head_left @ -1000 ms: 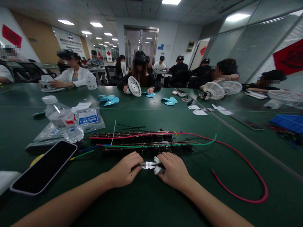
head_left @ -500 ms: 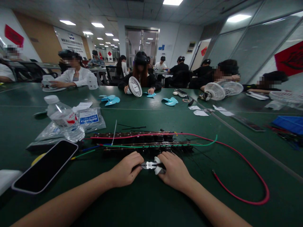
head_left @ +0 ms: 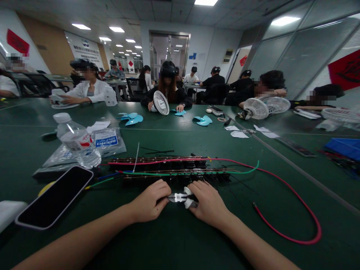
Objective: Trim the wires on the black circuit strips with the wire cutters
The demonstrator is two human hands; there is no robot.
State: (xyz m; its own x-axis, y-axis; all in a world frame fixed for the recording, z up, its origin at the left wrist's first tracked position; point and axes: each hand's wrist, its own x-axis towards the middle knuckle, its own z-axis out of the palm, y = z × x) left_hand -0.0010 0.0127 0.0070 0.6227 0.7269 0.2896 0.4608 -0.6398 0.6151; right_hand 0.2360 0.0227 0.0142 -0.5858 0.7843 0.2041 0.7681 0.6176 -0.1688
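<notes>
My right hand (head_left: 207,200) is closed around the pale handles of a pair of cutting pliers (head_left: 177,197), whose jaws point left. My left hand (head_left: 150,200) pinches thumb and forefinger together right at the jaw tips. Whatever it holds there, if anything, is too small to make out. Just beyond both hands lie two long black terminal strips (head_left: 180,179) with bare copper wires along them. A green wire (head_left: 247,172) and a red wire (head_left: 225,160) run across the strips. A white cable tie (head_left: 136,157) sticks up from the nearer strip.
On the left are a phone (head_left: 56,198), a water bottle (head_left: 75,140) and a plastic bag (head_left: 112,140). A thick red cable (head_left: 305,204) loops at right. Across the table, people handle fan parts near blue fan blades (head_left: 131,118). A blue tray (head_left: 343,148) stands far right.
</notes>
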